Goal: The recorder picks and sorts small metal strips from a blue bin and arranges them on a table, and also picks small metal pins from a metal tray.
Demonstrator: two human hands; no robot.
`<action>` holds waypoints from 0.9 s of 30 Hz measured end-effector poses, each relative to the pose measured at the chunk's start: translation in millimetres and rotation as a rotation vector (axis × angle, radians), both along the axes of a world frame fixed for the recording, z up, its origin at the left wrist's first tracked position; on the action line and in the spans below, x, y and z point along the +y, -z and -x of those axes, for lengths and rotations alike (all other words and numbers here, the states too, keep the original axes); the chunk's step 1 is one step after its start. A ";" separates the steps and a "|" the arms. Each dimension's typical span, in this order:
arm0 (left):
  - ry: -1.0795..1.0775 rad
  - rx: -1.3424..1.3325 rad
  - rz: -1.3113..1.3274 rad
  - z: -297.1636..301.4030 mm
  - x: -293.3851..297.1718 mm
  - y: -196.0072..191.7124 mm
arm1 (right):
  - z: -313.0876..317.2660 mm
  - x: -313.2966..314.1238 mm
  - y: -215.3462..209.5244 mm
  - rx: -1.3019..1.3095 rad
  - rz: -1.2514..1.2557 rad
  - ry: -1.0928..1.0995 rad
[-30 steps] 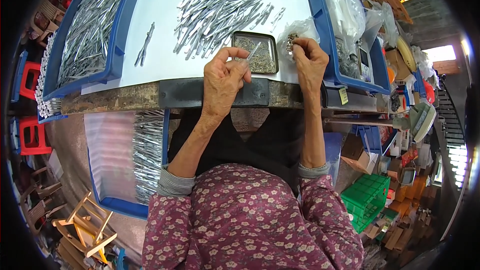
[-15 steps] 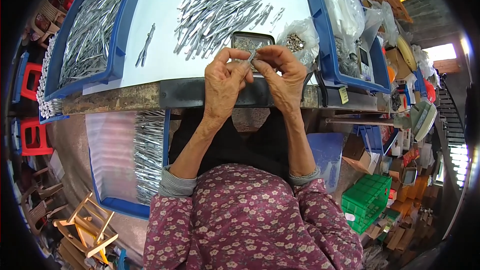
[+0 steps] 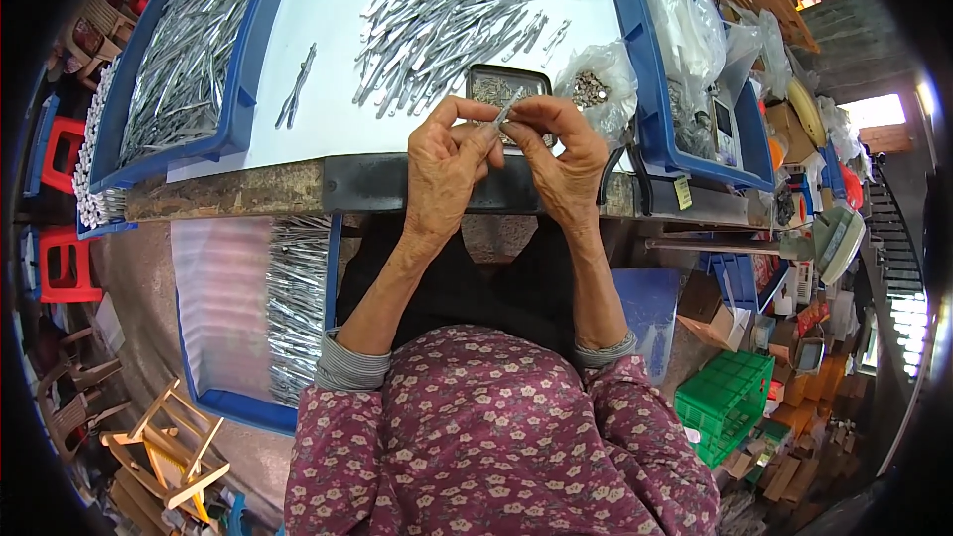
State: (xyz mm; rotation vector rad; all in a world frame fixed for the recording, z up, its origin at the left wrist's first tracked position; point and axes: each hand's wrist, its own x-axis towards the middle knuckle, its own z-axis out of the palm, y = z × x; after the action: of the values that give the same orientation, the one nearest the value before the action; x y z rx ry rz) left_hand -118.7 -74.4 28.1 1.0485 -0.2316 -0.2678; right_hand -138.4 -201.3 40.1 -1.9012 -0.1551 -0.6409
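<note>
Floral sleeves: maroon cloth garment with pale flowers (image 3: 496, 427), filling the lower middle of the frame, grey striped cuffs turned back at both forearms.
Left hand: the left hand (image 3: 442, 164), at the centre, is closed in a narrow pinch on a slim silvery metal strip (image 3: 511, 105).
Right hand: the right hand (image 3: 568, 164), just beside it, has thumb and forefinger pinched on the same strip; any smaller part between them is too small to tell.
Metal strip: tilted between both sets of fingertips, in front of the dark rectangular tin (image 3: 511, 69) of small brassy pieces.
Just changed: a second ago the right hand was at the clear plastic bag (image 3: 617, 89); now it meets the left, and the bag's small round metal pieces (image 3: 589, 89) lie uncovered. The work seems to have passed from fetching to two-handed handling of one strip.
White tabletop: a few joined strips (image 3: 296, 87) lie apart at upper left; a loose heap of silvery strips (image 3: 437, 30) spreads across upper centre.
Blue bins: a strip-filled blue plastic bin (image 3: 238, 109) stands upper left.
</note>
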 end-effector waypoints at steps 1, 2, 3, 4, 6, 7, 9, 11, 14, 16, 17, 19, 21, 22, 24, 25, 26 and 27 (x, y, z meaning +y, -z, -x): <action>-0.001 0.001 0.000 -0.4 0.4 -0.2 | -0.7 -0.8 -0.2 -0.007 0.016 -0.005; 0.001 0.002 -0.007 -1.0 0.6 -0.6 | -1.2 -1.8 -0.8 -0.014 0.033 -0.008; 0.004 0.002 -0.015 -1.6 0.6 -1.1 | -1.3 -2.8 -2.1 -0.014 0.033 -0.008; 0.001 0.004 -0.015 -2.3 1.6 -0.7 | -1.8 -3.2 -3.2 -0.015 0.044 -0.020; 0.041 0.000 0.007 -4.2 4.7 0.1 | -2.8 -4.0 -3.2 -0.016 0.054 -0.032; 0.038 0.001 0.006 -5.3 7.0 0.5 | -3.7 -3.7 -2.3 0.058 -0.087 -0.064; 0.120 0.037 0.060 -7.1 11.4 0.6 | -5.5 -4.0 -0.4 0.133 -0.231 -0.101; 0.137 0.036 0.071 -7.6 9.7 -3.4 | -6.0 -9.1 -2.2 0.241 -0.528 -0.184; 0.080 -0.018 -0.005 -5.0 5.1 -5.6 | -9.9 -12.6 0.4 0.277 -0.606 -0.248; 0.008 -0.073 -0.090 -2.9 -1.3 -4.6 | -12.6 -13.2 4.0 0.284 -0.602 -0.230; -0.085 -0.158 -0.162 -1.9 -5.7 -1.7 | -13.2 -12.9 4.7 0.292 -0.596 -0.211; -0.178 -0.230 -0.253 -0.7 -8.5 -1.7 | -12.7 -9.2 3.7 0.284 -0.585 -0.191; -0.156 -0.178 -0.219 -1.2 -7.4 -3.6 | -12.7 -7.1 2.5 0.276 -0.574 -0.170; -0.130 -0.124 -0.182 -1.6 -7.8 -3.1 | -12.4 -7.8 2.8 0.284 -0.575 -0.170; -0.098 -0.093 -0.163 -2.3 -7.7 -0.7 | -11.7 -10.0 3.0 0.291 -0.576 -0.165; -0.075 -0.061 -0.149 -2.4 -6.4 0.9 | -12.0 -9.3 3.5 0.284 -0.529 -0.157; -0.077 -0.061 -0.151 -2.0 -6.9 2.9 | -12.2 -8.5 3.8 0.277 -0.481 -0.150; -0.152 -0.150 -0.214 -1.4 -8.6 5.0 | -11.9 -6.7 4.0 0.278 -0.483 -0.152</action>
State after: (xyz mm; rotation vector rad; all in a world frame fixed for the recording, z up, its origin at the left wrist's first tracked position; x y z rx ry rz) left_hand -117.3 -83.0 23.1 1.2936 -0.2602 -0.0769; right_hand -126.5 -208.1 36.1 -1.4737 0.0332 -0.2722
